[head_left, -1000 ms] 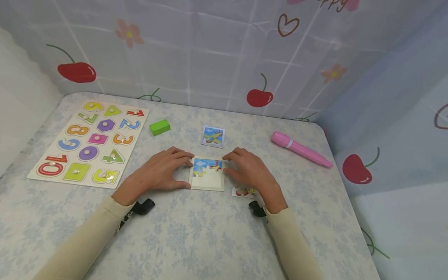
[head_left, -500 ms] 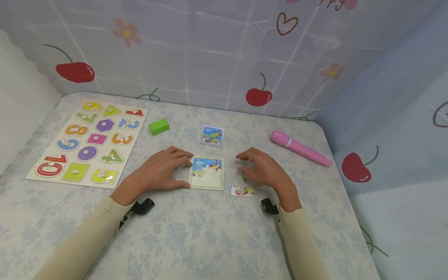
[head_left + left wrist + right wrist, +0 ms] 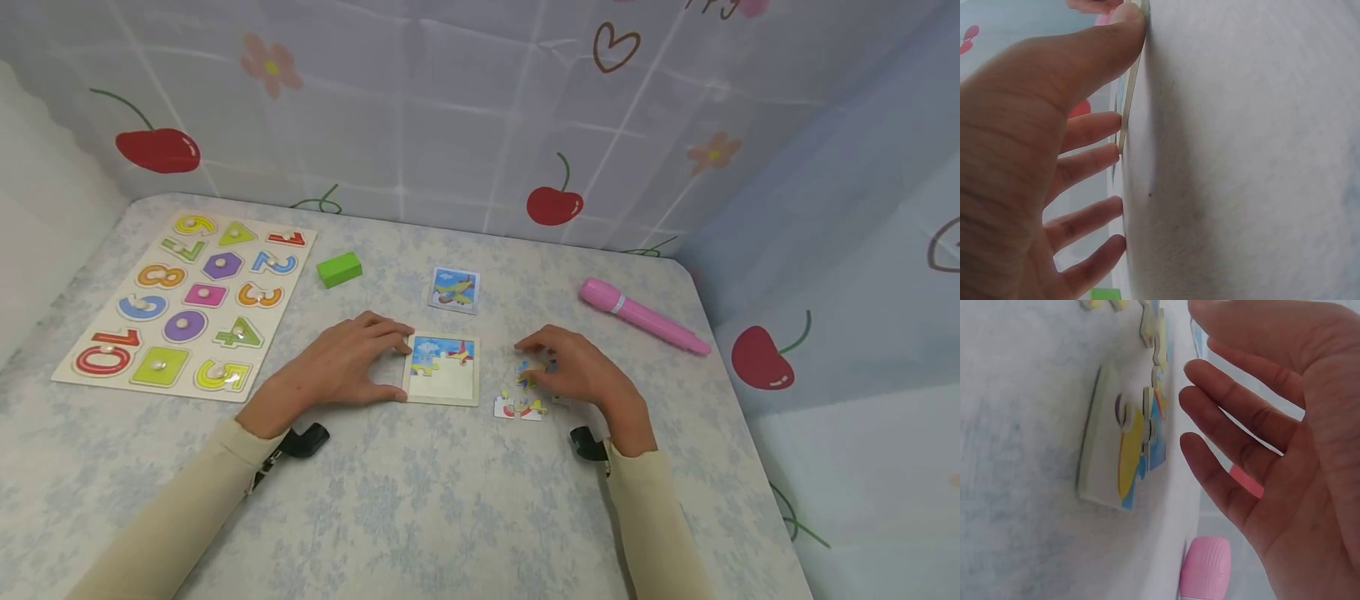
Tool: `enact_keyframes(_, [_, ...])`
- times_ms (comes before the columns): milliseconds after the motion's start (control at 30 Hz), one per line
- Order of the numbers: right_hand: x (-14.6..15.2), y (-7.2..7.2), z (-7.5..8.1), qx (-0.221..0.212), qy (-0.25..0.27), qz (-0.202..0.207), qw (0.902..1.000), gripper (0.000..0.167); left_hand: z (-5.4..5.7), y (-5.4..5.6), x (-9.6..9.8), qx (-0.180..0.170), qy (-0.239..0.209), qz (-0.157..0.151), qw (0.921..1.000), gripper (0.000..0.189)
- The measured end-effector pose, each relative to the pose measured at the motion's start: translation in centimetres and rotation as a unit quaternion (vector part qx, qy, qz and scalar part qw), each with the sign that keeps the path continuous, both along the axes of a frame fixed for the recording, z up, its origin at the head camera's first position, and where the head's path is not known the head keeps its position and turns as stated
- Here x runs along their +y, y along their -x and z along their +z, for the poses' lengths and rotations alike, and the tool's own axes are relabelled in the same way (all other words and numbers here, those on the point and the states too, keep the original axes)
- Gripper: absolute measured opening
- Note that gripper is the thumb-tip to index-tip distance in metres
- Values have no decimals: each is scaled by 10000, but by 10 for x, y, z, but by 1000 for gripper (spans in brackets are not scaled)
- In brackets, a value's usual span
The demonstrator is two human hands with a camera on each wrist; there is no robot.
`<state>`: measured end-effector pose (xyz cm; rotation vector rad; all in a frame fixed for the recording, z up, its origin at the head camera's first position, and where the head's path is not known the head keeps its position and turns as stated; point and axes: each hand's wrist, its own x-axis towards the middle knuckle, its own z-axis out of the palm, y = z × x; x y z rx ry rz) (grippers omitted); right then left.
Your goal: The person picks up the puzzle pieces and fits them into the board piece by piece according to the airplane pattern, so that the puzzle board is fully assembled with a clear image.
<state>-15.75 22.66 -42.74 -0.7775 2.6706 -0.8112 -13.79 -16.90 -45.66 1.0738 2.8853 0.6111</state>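
My left hand rests its thumb and fingertips against the left edge of a small wooden puzzle tray. Joined jigsaw pieces with blue sky and part of a red and yellow plane fill the tray's upper part. Right of it, my right hand hovers over several loose jigsaw pieces, partly hiding them. In the right wrist view its fingers are relaxed, apart from a white, yellow and blue jigsaw piece; nothing is seen held. A square airplane picture card lies beyond the tray.
A peg board of numbers and shapes lies on the left. Beside it is a green block. A pink marker-shaped stick lies at the right. A cherry-patterned curtain hangs behind the table.
My right hand has left the tray's right edge and moved right, over the loose jigsaw pieces, uncovering some of them. My left hand stays on the tray's left edge.
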Motion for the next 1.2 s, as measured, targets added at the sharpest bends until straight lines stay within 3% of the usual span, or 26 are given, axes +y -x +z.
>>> enact_keyframes(733, [2, -6, -2, -203, -507, -63, 9985, 45, -1, 2, -1, -12, -13, -35, 10000, 65])
enact_keyframes(1200, [-2, -7, -6, 10, -471, -111, 9988, 42, 1, 1, 0, -20, -7, -29, 10000, 66])
